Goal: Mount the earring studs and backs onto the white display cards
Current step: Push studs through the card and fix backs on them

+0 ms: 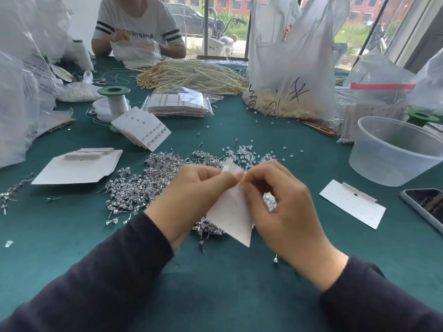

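A white display card (233, 212) with small punched holes hangs tilted above the green table, one corner pointing down. My left hand (191, 195) pinches its top edge. My right hand (280, 207) grips the card's upper right side, with fingertips pressed together at the top; whatever small part they pinch is hidden. Under and behind my hands lies a heap of silver earring studs (141, 183). Clear plastic backs (249, 154) are scattered just beyond. A blank card (352, 203) lies to the right.
A stack of filled cards (143, 130) leans at the left, blank cards (76, 167) lie nearer. A clear plastic tub (393, 152) and a phone (426, 207) sit right. Pearl strands (191, 75), plastic bags (292, 56) and a thread spool (116, 99) crowd the back; another person sits opposite.
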Available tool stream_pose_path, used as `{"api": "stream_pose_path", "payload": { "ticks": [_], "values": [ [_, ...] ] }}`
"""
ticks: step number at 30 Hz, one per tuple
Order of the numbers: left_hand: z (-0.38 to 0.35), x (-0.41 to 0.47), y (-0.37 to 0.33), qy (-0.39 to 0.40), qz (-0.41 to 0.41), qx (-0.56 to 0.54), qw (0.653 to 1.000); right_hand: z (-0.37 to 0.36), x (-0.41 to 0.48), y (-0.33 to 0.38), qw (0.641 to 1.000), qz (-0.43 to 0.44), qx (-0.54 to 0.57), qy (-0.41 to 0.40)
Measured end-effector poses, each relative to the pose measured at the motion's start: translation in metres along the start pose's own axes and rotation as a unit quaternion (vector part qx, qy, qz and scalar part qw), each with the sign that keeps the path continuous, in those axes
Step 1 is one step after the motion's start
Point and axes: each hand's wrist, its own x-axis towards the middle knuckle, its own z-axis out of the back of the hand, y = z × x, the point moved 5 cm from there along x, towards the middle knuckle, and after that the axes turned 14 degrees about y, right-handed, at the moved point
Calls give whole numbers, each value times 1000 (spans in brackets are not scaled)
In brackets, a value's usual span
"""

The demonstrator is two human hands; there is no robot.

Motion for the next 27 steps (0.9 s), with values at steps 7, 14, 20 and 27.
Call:
{"api": "stream_pose_path", "payload": {
  "ticks": [7, 14, 20, 27],
  "values": [
    [57, -6, -28, -190, -19, 506, 841, 25, 2, -16, 977, -90, 153, -116],
    [40, 10, -1, -62, 5, 553, 831, 25, -1, -28, 938, -179, 284, -88],
    [42, 8, -4, -85, 4, 532, 843, 10, -2, -31, 815, -225, 533, -28],
    [32, 7, -3, -66, 6, 539, 839, 0, 0, -24, 758, -227, 612, 19]
  ]
}}
